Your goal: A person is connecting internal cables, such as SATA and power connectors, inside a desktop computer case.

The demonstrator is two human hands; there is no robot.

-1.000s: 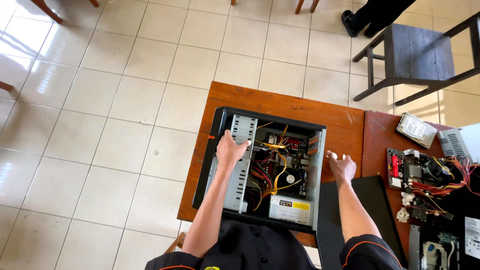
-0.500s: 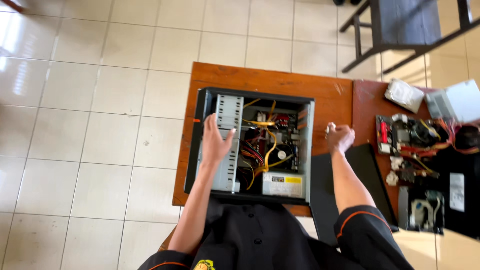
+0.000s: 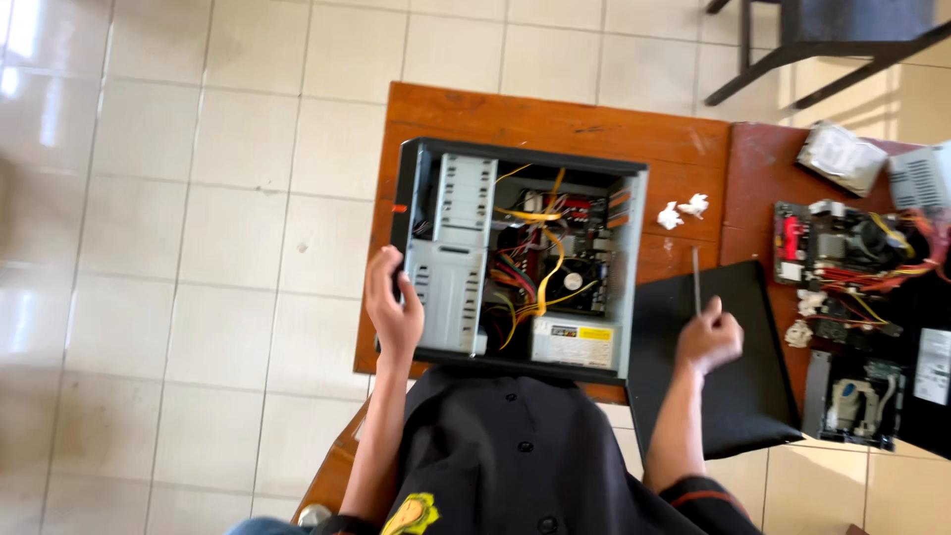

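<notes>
Open computer case [image 3: 515, 263] is lying on its side on the wooden counter [image 3: 555, 114], side panel off, drive cage, cables, fan and power supply showing. Left hand [image 3: 393, 302] is gripping the case's left edge, fingers wrapped over the rim. Right hand [image 3: 709, 339] is closing its grip around a thin screwdriver [image 3: 696, 282], shaft pointing away from the person, over the black side panel [image 3: 718, 362] lying just right of the case. Handling, my read: steel chassis looks heavy and stiff, with edges probably sharp; best held by the outer frame, not by the cables or the board inside, which look fragile. The screwdriver looks light, rigid and easy to roll if put down. Two crumpled white tissues [image 3: 682, 210] are sitting near the case's right wall. Second, darker counter [image 3: 758, 168] is butting against the first, carrying a loose motherboard [image 3: 842, 248] with red and yellow wiring, a bagged part and other hardware. Floor [image 3: 178, 198] is pale glossy tile catching glare; dark chair legs [image 3: 792, 79] are showing top right.
</notes>
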